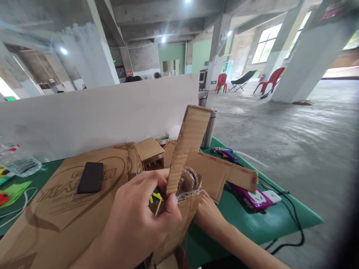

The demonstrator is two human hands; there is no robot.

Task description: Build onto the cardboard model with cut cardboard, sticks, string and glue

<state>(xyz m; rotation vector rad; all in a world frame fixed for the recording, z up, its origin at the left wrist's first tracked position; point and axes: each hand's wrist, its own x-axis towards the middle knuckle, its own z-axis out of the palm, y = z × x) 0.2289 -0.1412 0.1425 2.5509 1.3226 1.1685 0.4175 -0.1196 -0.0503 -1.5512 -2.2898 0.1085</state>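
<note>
Your left hand pinches a thin wooden stick against the brown cardboard windmill model, mid-assembly near the green table's front edge. Right hand props the model from behind; grip unclear. Next: careful stick alignment.

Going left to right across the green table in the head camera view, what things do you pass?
Plastic bottle → black phone → small cardboard box → left hand, pinching the cardboard model → right hand → steel flask → blue glue gun → purple-and-white gadget.
</note>
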